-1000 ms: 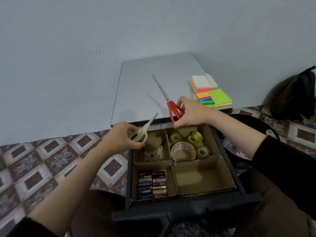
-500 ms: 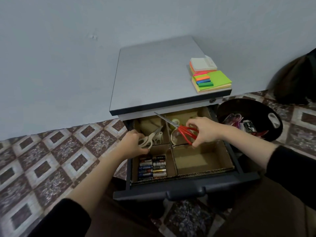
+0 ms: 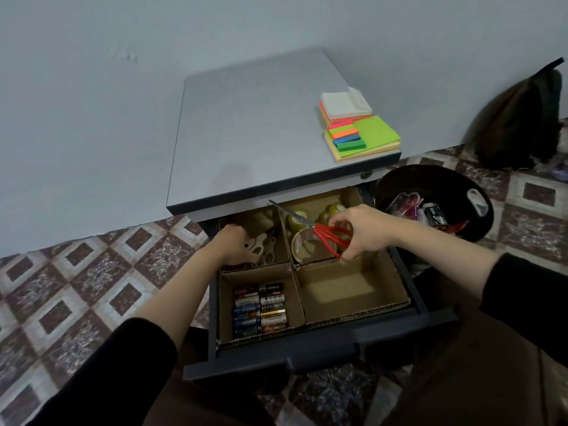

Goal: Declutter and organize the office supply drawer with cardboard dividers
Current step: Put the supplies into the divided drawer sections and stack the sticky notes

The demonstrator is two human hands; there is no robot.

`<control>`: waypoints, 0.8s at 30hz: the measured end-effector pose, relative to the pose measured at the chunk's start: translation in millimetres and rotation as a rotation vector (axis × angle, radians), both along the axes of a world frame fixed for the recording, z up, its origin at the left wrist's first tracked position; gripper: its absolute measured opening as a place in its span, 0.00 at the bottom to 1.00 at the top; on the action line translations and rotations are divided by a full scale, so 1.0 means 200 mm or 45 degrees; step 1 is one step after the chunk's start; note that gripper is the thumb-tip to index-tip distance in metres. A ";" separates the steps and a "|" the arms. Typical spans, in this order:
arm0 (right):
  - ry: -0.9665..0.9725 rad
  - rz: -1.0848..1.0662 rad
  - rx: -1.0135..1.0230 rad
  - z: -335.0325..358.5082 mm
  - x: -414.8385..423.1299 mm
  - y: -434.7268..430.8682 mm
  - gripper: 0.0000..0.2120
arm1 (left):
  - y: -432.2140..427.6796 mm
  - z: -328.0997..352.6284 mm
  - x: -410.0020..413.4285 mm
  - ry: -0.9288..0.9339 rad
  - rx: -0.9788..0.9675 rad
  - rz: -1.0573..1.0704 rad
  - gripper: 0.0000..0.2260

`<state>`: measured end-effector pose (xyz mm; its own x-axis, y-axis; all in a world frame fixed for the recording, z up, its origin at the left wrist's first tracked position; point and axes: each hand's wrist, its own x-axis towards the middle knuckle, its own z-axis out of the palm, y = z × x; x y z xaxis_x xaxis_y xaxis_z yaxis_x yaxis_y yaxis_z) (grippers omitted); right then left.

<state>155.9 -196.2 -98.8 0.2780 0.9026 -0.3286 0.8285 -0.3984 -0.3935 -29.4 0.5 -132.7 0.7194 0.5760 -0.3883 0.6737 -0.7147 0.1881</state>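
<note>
The right hand [image 3: 362,229] pinched the handles of the red scissors [image 3: 326,235] between thumb and curled fingers, above the tape rolls [image 3: 307,245] in the back-right compartment of the open drawer [image 3: 322,348]. The blades pointed across the cardboard dividers [image 3: 293,267] toward the back-left compartment. There the left hand [image 3: 233,244] lay with fingers curled round the cream scissors [image 3: 262,243] (partly hidden). Batteries [image 3: 261,305] lay in the front-left compartment.

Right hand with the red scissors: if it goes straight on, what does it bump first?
Likely the large clear tape roll, right beside the right hand, under the red-handled scissors it grips. Depth is unclear; the blade might meet the cardboard divider first.
</note>
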 end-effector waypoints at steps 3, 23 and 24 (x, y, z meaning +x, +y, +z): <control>0.026 0.013 -0.043 -0.02 0.00 0.01 0.39 | 0.00 -0.05 0.03 -0.008 -0.016 0.003 0.15; 0.109 0.049 0.025 -0.01 -0.10 0.11 0.34 | -0.04 -0.08 -0.10 -0.537 0.186 0.093 0.17; 0.114 0.053 0.030 0.00 -0.11 0.12 0.33 | -0.04 -0.07 -0.13 -0.607 0.207 0.115 0.16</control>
